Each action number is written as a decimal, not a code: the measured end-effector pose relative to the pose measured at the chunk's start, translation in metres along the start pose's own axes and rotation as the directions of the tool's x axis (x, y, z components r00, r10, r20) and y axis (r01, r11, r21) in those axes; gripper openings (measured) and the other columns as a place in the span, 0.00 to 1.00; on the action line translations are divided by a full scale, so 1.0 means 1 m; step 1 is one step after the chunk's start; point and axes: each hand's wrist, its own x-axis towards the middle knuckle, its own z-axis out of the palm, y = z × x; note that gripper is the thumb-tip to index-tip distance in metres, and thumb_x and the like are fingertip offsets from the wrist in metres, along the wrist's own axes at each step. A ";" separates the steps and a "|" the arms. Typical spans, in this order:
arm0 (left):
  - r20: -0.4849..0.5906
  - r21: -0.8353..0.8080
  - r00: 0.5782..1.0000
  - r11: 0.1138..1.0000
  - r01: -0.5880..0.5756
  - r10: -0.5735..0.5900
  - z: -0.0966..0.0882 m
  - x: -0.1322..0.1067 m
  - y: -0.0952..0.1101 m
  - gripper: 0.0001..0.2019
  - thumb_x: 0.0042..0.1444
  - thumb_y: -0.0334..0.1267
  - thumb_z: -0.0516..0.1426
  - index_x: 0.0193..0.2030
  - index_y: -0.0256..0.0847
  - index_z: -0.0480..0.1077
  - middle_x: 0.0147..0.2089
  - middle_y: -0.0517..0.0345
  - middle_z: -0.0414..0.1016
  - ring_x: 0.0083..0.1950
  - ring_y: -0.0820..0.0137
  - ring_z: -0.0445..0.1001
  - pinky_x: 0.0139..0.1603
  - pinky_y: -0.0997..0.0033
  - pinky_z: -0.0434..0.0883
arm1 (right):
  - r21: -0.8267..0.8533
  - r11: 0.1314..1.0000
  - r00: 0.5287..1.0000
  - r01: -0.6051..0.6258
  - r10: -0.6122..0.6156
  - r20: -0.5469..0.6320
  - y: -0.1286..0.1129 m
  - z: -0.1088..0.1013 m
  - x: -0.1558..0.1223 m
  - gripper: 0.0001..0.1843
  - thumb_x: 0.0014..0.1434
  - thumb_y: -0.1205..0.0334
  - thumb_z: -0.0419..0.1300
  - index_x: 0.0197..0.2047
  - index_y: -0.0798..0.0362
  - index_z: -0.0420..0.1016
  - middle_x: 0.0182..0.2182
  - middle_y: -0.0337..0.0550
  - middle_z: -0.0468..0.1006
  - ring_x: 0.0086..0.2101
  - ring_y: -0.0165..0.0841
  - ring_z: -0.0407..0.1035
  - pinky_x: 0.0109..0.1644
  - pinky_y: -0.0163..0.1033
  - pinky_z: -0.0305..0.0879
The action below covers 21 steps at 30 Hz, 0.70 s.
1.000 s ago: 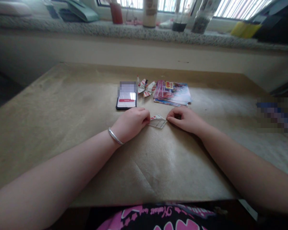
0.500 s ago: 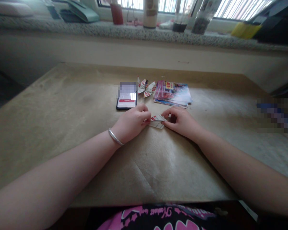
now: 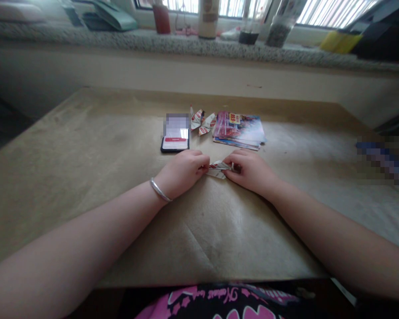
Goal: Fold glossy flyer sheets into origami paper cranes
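A small folded piece of printed paper [image 3: 218, 169], white with red marks, lies on the brown paper-covered table [image 3: 86, 168] between my hands. My left hand [image 3: 182, 170], with a silver bangle on its wrist, pinches the paper's left end with closed fingers. My right hand [image 3: 251, 170] pinches the right end, fingers curled over it. Both hands rest on the table.
Behind my hands lie a black phone [image 3: 175, 137] with a lit screen, two or three folded paper figures [image 3: 202, 121] and a stack of colourful leaflets [image 3: 239, 128]. A stone windowsill [image 3: 186, 44] with jars and bottles runs along the back. A blurred object [image 3: 382, 159] lies at right.
My right hand has moved left onto the paper and closed on its right end. The paper, flat a second ago, is now folded up narrower between the two hands.
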 end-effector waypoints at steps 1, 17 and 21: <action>-0.005 -0.005 1.000 1.000 0.006 -0.006 0.000 0.000 0.000 0.04 0.55 0.28 0.57 0.32 0.37 0.72 0.33 0.57 0.73 0.35 0.70 0.69 0.37 0.72 0.64 | -0.024 1.000 1.000 0.011 -0.011 0.002 0.000 0.000 0.000 0.05 0.54 0.66 0.59 0.35 0.54 0.75 0.30 0.43 0.74 0.33 0.34 0.66 0.38 0.38 0.60; -0.073 -0.013 0.997 1.000 -0.026 0.025 0.004 0.001 0.001 0.03 0.56 0.28 0.56 0.37 0.36 0.70 0.33 0.58 0.73 0.35 0.71 0.70 0.38 0.73 0.66 | -0.016 1.000 1.000 0.026 -0.026 0.015 -0.009 0.000 0.002 0.09 0.60 0.61 0.57 0.30 0.53 0.74 0.28 0.42 0.72 0.30 0.31 0.64 0.35 0.36 0.57; -0.039 0.062 0.999 0.998 -0.011 0.013 0.003 0.000 0.002 0.05 0.58 0.31 0.54 0.35 0.36 0.72 0.36 0.54 0.73 0.38 0.68 0.71 0.40 0.70 0.66 | -0.001 1.000 1.000 -0.016 0.016 0.007 -0.009 0.002 0.002 0.07 0.59 0.62 0.57 0.31 0.54 0.75 0.29 0.42 0.72 0.29 0.30 0.64 0.34 0.35 0.58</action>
